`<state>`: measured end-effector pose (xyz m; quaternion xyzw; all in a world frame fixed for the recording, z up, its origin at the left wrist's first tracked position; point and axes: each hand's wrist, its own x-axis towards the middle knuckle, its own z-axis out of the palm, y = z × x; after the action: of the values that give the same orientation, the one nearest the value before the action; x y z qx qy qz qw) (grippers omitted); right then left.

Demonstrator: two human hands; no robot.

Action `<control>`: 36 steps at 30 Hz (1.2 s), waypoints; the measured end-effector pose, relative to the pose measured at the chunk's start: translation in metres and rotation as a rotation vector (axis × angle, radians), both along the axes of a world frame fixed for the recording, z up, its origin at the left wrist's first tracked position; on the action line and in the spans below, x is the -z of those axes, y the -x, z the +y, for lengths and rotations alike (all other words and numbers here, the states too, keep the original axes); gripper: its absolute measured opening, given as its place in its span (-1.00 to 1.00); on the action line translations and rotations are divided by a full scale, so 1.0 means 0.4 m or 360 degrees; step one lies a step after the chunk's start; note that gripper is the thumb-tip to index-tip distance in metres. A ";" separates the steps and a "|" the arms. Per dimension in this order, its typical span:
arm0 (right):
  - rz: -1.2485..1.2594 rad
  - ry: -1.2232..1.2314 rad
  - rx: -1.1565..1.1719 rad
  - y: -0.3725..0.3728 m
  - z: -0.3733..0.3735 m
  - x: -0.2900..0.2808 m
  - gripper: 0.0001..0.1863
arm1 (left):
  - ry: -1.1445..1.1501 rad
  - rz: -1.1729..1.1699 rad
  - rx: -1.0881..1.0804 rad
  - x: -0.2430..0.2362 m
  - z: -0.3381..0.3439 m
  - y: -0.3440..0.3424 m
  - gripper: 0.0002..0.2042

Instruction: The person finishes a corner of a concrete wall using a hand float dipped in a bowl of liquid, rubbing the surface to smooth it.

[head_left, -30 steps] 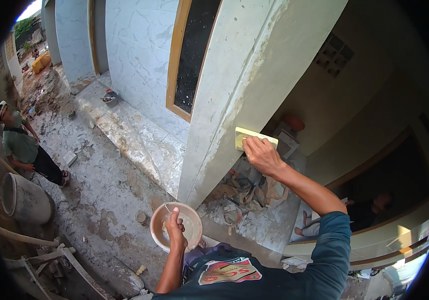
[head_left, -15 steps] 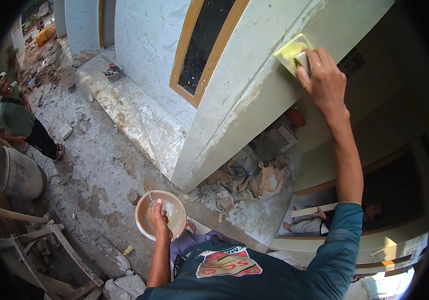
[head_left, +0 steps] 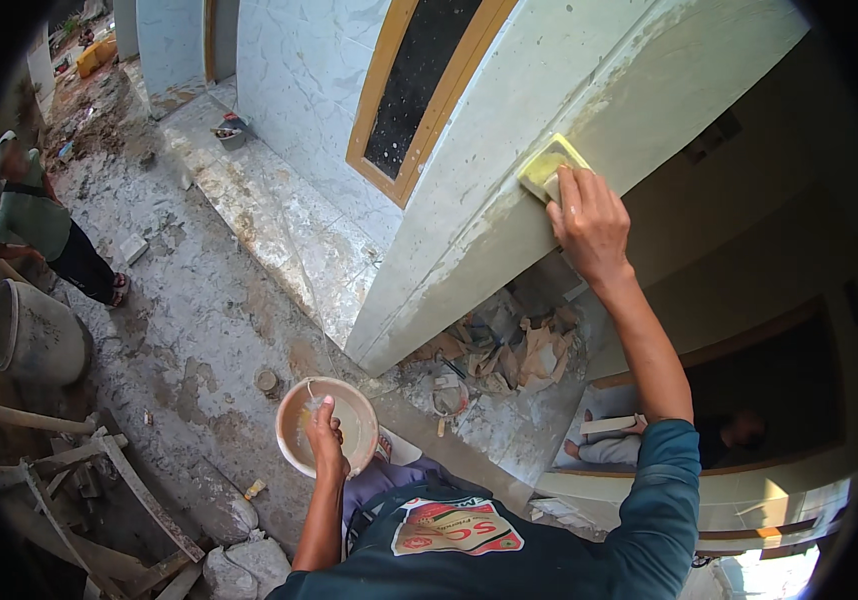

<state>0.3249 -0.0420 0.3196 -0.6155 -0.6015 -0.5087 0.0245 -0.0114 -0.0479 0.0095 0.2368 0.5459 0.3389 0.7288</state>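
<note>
My right hand [head_left: 594, 225] grips a yellow rectangular float [head_left: 549, 160] with a pale handle, held against the grey plastered pillar [head_left: 439, 220] on a rough seam that runs along it. Low in the view, my left hand [head_left: 329, 440] is closed, thumb up, over a pale pink bowl [head_left: 361, 415] with murky contents. A thin pale strand and something translucent show by that hand; what exactly it grips I cannot make out.
A person [head_left: 34, 220] stands at left near a large bucket [head_left: 39, 335]. Wooden pieces [head_left: 159, 500] lie lower left. Another person [head_left: 609, 445] is low by the dark doorway at right. Torn paper [head_left: 529, 350] and debris lie behind the pillar. A tiled step [head_left: 259, 240] runs along the wall.
My right hand and float first rose along the pillar to higher up, then came slightly down and left. My left hand and the bowl sit a little further left and up than at first.
</note>
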 end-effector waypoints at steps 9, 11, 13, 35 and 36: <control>-0.0134 0.0172 -0.0018 -0.039 -0.026 0.018 -0.60 | 0.0029 -0.0004 -0.0065 0.036 -0.013 0.044 -0.70; -0.0253 -0.0274 0.0069 -0.016 -0.014 -0.188 -0.61 | 0.0014 0.0028 -0.0058 0.045 -0.013 0.045 -0.74; -0.0309 -0.0449 0.0030 -0.039 -0.030 -0.357 -0.66 | 0.0017 0.0043 -0.0009 0.048 -0.014 0.041 -0.71; 0.0380 0.0182 -0.0139 0.024 -0.075 0.130 -0.57 | 0.0015 0.0058 0.0003 0.044 0.001 0.079 -0.70; 0.0329 0.0079 -0.0119 0.023 -0.077 0.064 -0.60 | 0.0021 0.0072 0.0012 0.051 0.003 0.079 -0.70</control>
<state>0.3158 -0.0726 0.2941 -0.6422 -0.6308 -0.4262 0.0900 -0.0431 -0.0468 -0.0107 0.2416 0.5635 0.3270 0.7191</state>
